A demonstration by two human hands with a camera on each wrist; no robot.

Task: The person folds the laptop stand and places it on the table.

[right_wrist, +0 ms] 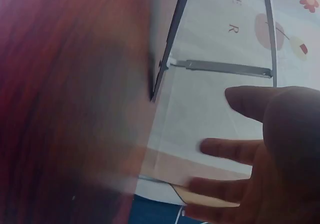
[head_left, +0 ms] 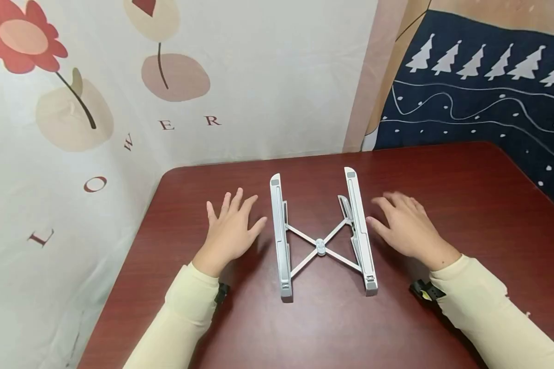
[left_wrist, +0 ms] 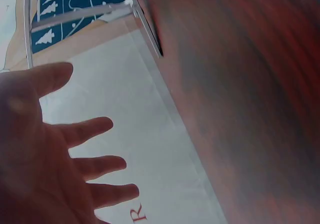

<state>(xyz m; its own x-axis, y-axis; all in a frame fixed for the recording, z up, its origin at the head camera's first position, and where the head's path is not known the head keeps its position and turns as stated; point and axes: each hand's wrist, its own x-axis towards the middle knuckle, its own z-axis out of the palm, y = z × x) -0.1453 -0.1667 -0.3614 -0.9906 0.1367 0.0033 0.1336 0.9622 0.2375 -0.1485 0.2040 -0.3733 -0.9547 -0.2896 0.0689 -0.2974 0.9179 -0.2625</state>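
Note:
A silver folding laptop stand [head_left: 320,247] stands spread on the table, two long side rails joined by an X of crossbars. To its left is my left hand [head_left: 231,228], fingers spread and apart from the left rail. On the other side my right hand [head_left: 403,225] hovers near the right rail, fingers loosely bent and slightly blurred. Neither hand holds anything. In the left wrist view the left hand's fingers [left_wrist: 100,169] are stretched out, with part of the stand [left_wrist: 80,17] beyond. The right wrist view shows the right hand's fingers [right_wrist: 225,151] apart, near the stand [right_wrist: 227,67].
The reddish-brown wooden table [head_left: 332,328] has rounded back corners. Behind and left of it hangs a pale cloth [head_left: 268,77] with flowers and letters. A dark blue panel with white trees [head_left: 480,97] is at the back right. Dark straps [head_left: 427,291] sit at the wrists.

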